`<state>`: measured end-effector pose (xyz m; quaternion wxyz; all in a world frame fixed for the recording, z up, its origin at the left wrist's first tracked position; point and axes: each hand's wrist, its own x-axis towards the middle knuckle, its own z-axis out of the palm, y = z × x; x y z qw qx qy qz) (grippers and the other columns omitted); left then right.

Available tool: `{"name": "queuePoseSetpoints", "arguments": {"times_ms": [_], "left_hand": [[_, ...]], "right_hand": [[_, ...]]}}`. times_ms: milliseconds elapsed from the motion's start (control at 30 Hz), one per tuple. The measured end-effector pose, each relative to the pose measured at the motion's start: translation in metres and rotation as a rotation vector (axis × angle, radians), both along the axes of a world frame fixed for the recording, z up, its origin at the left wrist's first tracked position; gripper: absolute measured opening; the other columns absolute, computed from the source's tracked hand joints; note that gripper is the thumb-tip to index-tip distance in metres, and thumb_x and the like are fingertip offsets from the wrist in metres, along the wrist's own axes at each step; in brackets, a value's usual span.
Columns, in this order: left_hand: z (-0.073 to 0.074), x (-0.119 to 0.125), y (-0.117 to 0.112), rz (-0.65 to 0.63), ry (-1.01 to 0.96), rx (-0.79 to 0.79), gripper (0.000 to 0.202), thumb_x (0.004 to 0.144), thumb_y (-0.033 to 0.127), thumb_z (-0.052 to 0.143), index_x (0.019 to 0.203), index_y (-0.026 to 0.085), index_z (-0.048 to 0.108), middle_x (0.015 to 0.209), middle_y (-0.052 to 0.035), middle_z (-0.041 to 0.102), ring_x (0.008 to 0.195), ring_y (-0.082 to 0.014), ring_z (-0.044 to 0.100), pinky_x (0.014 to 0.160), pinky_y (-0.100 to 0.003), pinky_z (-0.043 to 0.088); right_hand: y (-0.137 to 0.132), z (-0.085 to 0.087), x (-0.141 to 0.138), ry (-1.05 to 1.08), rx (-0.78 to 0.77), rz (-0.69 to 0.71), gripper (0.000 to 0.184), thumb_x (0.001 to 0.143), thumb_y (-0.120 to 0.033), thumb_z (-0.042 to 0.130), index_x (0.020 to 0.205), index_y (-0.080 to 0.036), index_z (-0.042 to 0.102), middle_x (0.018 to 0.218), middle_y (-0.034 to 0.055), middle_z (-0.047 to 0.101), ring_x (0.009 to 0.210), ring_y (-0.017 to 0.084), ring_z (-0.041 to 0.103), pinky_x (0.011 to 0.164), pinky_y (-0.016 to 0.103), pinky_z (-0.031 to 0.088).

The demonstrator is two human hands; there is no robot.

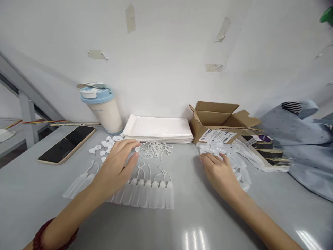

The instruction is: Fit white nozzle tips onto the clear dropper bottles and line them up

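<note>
Head view shows a grey counter (145, 229) whose back edge meets a white wall (169, 69). Pale blue patterned fabric (299, 139) drapes along its right edge. An open cardboard box (218, 119) stands right of the middle of the back edge, with a stack of white envelopes (158, 128) just beside it to the left. Next along that edge, nearer the back left corner, a cream tumbler (104, 111) with a blue lid tilts in view. A dark-screened smartphone (69, 144) lies near the left edge.

The left hand (116, 161) is partly curled, its grip nearly closed; a single white cap (137, 149) shows between index fingertip and thumb, though I cannot tell whether it is pinched. Below that palm, a row of translucent bottles (147, 196) with thin white strands at their necks runs across the counter's left half, partly hidden by the forearm. The right hand (218, 173) reaches over a pile of loose clear bottles (241, 170) in front of the box; its fingers are bent, and whether its grip has hold of one cannot be told.

Tangled white cords (153, 150) lie before the envelopes, and scattered white caps (104, 143) before the tumbler.
</note>
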<state>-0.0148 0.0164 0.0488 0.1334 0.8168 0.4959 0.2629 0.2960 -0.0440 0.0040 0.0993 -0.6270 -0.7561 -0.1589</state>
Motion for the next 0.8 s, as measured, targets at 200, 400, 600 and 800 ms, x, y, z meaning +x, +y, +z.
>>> {"name": "queuePoseSetpoints", "arguments": {"times_ms": [200, 400, 600, 800], "left_hand": [[-0.001, 0.006, -0.002, 0.091, -0.176, -0.117, 0.030, 0.087, 0.037, 0.045, 0.104, 0.021, 0.064, 0.117, -0.0072, 0.064, 0.103, -0.0283, 0.060, 0.060, -0.030, 0.050], [-0.001, 0.007, -0.005, 0.171, -0.360, -0.230, 0.025, 0.083, 0.040, 0.055, 0.096, 0.021, 0.065, 0.101, -0.0062, 0.071, 0.096, -0.0260, 0.067, 0.081, -0.038, 0.055], [0.004, 0.013, -0.011, 0.159, -0.722, -0.587, 0.031, 0.075, 0.042, 0.073, 0.097, 0.022, 0.069, 0.094, -0.0033, 0.075, 0.092, -0.0210, 0.071, 0.085, -0.033, 0.057], [0.009, 0.027, -0.037, 0.002, -1.142, -1.146, 0.016, 0.075, 0.024, 0.080, 0.089, 0.019, 0.075, 0.080, 0.0001, 0.076, 0.078, -0.0122, 0.071, 0.080, -0.020, 0.057]], "right_hand": [[0.004, -0.005, 0.004, 0.053, 0.053, 0.010, 0.036, 0.093, -0.004, 0.033, 0.103, -0.011, 0.067, 0.094, 0.0143, 0.071, 0.081, 0.027, 0.067, 0.084, 0.044, 0.046], [0.006, -0.012, 0.006, 0.130, 0.095, 0.021, 0.035, 0.093, -0.007, 0.032, 0.105, -0.012, 0.065, 0.107, 0.0186, 0.071, 0.093, 0.030, 0.067, 0.085, 0.046, 0.049], [0.004, -0.007, 0.000, 0.243, 0.129, 0.063, 0.030, 0.094, -0.012, 0.034, 0.105, -0.015, 0.061, 0.096, 0.0165, 0.074, 0.088, 0.030, 0.069, 0.083, 0.050, 0.051], [-0.027, 0.021, -0.043, 0.521, 0.035, 0.244, 0.019, 0.095, -0.018, 0.046, 0.112, -0.020, 0.053, 0.103, 0.0093, 0.072, 0.094, 0.021, 0.070, 0.076, 0.033, 0.059]]}}
